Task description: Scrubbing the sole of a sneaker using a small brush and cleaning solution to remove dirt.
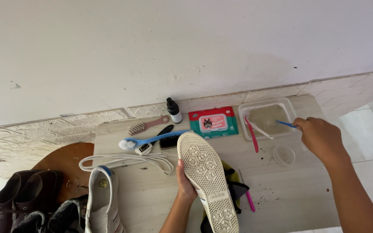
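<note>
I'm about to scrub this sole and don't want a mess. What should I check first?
1. Shoe held sole-up by left hand: ok.
2. Right hand grips the blue tool: ok.
3. Tool tip reaches into the tub: ok.
4. Tub holds cloudy liquid: ok; whether the tip is wet: cannot tell.
5. Table near the tub free of grit: not ok, dark crumbs lie there.
6. Laces out of the shoe: ok, they lie loose beside it.
</note>
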